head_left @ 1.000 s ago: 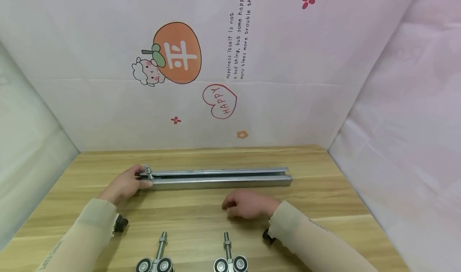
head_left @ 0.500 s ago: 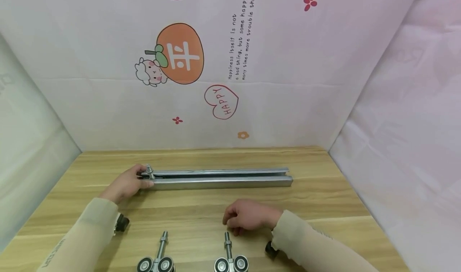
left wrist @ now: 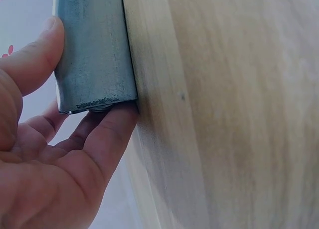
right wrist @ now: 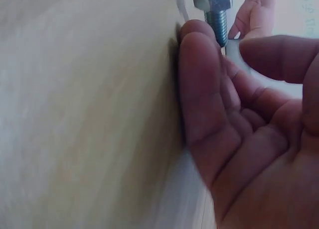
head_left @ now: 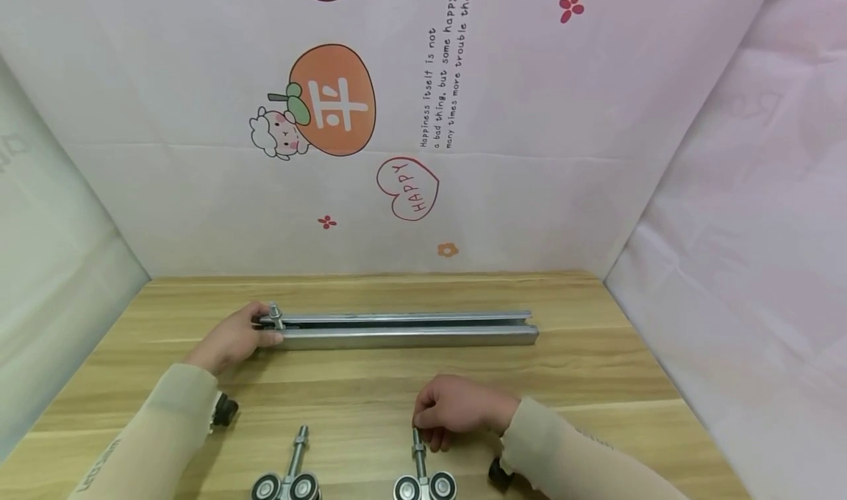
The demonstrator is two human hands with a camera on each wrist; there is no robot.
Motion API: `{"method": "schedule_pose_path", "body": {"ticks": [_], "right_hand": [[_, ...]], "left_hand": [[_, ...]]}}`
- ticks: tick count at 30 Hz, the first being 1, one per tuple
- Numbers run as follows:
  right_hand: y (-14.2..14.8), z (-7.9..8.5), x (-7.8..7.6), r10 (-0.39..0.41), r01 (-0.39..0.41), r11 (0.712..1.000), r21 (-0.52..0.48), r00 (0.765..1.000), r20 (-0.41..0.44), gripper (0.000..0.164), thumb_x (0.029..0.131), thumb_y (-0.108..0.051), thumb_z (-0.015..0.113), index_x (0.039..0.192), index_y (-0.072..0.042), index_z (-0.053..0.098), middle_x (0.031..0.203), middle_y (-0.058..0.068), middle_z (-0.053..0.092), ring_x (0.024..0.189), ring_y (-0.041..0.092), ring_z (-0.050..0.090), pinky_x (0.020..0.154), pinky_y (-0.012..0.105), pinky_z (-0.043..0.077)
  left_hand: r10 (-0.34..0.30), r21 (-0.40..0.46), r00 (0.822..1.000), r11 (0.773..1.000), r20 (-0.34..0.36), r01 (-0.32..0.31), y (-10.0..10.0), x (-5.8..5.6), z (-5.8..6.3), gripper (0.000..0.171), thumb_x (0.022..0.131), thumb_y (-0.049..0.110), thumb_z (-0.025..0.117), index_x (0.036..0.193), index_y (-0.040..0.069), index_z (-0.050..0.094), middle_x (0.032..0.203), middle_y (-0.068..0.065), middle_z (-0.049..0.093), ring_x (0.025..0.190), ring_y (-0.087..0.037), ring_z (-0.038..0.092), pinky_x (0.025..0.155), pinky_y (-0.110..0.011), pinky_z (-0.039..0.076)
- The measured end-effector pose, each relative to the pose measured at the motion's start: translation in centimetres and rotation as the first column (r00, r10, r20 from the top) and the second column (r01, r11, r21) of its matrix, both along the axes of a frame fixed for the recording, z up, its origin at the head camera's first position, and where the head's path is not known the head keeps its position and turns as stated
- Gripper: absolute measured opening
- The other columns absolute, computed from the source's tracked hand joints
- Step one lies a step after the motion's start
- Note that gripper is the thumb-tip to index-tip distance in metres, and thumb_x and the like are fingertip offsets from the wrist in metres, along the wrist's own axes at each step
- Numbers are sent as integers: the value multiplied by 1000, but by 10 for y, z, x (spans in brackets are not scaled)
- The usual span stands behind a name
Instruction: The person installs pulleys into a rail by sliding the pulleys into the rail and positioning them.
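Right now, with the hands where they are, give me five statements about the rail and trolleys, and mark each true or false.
1. The left hand grips the left end of the rail. True.
2. The rail lies slot down. False: its slot faces up.
3. A bolt sticks up from the rail beside the left hand. True.
4. The left trolley is inside the rail. False: the left trolley lies on the table, apart from it.
5. The right hand is near the right trolley. True.
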State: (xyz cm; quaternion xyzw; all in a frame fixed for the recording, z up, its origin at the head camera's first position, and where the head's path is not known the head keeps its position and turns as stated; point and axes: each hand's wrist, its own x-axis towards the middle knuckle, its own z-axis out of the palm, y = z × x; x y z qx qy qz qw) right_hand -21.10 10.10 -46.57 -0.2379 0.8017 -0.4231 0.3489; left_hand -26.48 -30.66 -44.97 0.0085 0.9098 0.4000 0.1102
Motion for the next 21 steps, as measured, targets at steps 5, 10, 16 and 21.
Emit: {"method": "schedule_pose_path", "body": {"ticks": [5,10,16,21], "right_hand": [[-1,-1,4,-50,50,999,14,998,30,25,96,-12,62,74,-4,69,67,12,67,54,21,65,49,35,55],[-1,1,6,-69,68,998,10,996,57,24,96,-15,63,76,-4,70,69,13,68,56,22,66,50,34,55],[-1,1,10,-106,107,994,-3,990,91,21,95,-14,64,78,-3,69,70,13,67,55,21,65,49,32,54],[-2,-1,13,-128,132,991,-32,986,110,20,94,-13,64,78,-2,68,69,15,67,54,20,64,47,30,53]], "left_hand": [[6,14,1000,1000,11,-6,0,0,-2,64,94,26,71,141,-4,40,143,-36,37,128,-53,37,100,-64,34],[9,14,1000,1000,12,-9,0,0,-2,63,94,26,72,140,-4,39,144,-37,36,128,-53,36,100,-64,34],[9,8,1000,1000,11,-9,0,-1,-2,64,94,26,71,141,-4,39,145,-37,34,130,-54,34,102,-65,31],[8,5,1000,1000,3,-8,0,0,-2,64,94,28,72,140,-4,40,144,-37,35,129,-54,35,102,-65,31]]}}
